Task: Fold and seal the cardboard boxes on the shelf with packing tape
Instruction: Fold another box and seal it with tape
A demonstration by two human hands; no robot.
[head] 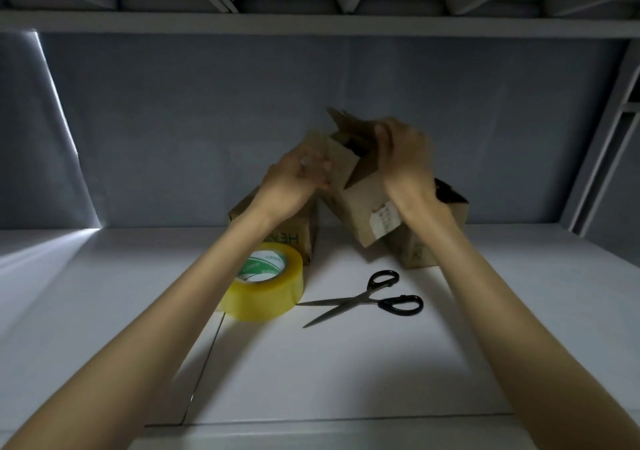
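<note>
Cardboard box (360,204), tilted and lifted clear of the white shelf (346,363), sits at the centre of the frame with its top flaps open. The left hand (298,176) pinches a flap at the box's 9 o'clock; the right hand (405,152) grips a flap at its 2 o'clock. Both hands are motion-blurred. A second box (301,238) stands at 8 o'clock of the held one, a third box (433,238) at 4 o'clock. A yellow tape roll (266,287) lies at 7 o'clock, black-handled scissors (367,299) at 6 o'clock, blades parted.
</note>
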